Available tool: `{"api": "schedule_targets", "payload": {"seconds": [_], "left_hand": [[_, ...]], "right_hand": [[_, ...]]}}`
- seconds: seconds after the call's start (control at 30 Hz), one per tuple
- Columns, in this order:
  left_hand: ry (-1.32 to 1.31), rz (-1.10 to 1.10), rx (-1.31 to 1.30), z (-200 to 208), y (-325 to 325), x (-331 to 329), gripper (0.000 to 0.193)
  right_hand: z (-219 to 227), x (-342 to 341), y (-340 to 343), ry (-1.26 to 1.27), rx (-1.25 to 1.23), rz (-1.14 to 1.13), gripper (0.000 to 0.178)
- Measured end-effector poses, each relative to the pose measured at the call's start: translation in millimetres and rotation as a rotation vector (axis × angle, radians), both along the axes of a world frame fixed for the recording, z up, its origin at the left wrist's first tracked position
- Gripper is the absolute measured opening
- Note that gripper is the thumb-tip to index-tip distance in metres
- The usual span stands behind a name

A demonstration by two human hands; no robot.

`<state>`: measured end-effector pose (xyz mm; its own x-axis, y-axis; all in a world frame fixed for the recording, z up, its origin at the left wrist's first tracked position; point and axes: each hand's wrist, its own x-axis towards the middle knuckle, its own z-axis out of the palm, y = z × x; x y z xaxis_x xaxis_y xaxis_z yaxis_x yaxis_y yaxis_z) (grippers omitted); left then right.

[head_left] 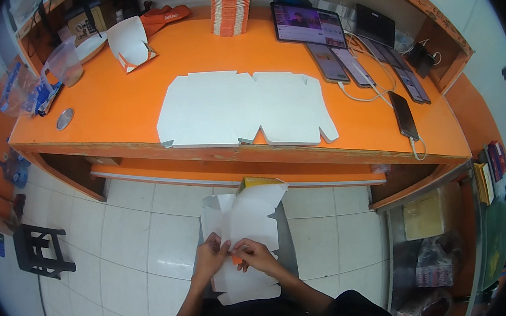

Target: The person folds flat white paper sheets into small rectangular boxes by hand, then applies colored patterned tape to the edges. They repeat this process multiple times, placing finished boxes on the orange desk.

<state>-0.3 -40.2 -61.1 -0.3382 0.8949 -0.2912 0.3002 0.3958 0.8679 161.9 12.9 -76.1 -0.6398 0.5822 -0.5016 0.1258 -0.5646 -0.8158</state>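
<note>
Carton blank, one (253,216): white, partly folded, with cut notches along its right edge; held low in front of the person, on the near side of the desk. A small orange piece (237,259) shows between the hands; whether it is part of the blank cannot be told.

Left hand (215,251): fingers curled in, thumb and fingertips pinching the blank near its middle.

Right hand (255,256): fingers bent, thumb and index finger closed together at the blank, close beside the left fingertips.

Desk, orange (112,105): beyond the hands, worn along its near edge.

White sheet, notched (242,110): flat at the near middle of the desk.

Stack, orange and white (232,6): upright, far middle.

Folded white carton, open (128,41): far left; red-orange cloth (167,14) beyond it, to the right.

Clear pitcher (64,67): left, near a clear plastic bag (17,93).

Round metallic disc (65,119): near left, lying flat.

Tablet, lit screen (308,24): far right, several phones just nearer.

Dark phone (404,116): near right, white cable plugged in.

Black stool (40,249): on the tiled floor (119,234), left.
</note>
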Motion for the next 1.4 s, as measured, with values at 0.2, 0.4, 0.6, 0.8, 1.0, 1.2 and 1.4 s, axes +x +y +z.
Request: {"api": "schedule_targets", "payload": {"seconds": [0.2,0.4,0.6,0.8,1.0,1.2,1.4], "left_hand": [[0.06,-0.012,0.107,8.1,-1.1,0.8,0.027],[0.1,-0.076,0.143,10.2,-0.3,-2.8,0.027],[-0.066,-0.102,0.086,13.3,-3.4,-2.1,0.024],[0.114,-0.186,-0.025,15.9,-5.8,-7.5,0.02],[-0.096,-0.288,-0.087,1.3,-13.7,-17.6,0.023],[0.015,-0.33,-0.221,-7.4,-25.5,-7.2,0.025],[0.056,-0.227,-0.142,-1.5,-26.7,3.5,0.026]], "right_hand": [[1.2,-0.7,-4.7,-0.014,0.355,0.176,0.023],[5.4,4.9,7.3,0.152,0.082,0.129,0.021],[7.9,7.3,3.9,0.285,0.019,0.112,0.023],[2.9,6.5,-2.7,0.186,0.289,0.072,0.023],[-13.1,6.8,2.0,0.254,0.003,-0.021,0.016],[-21.4,11.5,-6.8,0.164,0.046,-0.064,0.017],[-14.3,12.9,-3.1,-0.03,0.096,0.027,0.021]]}}
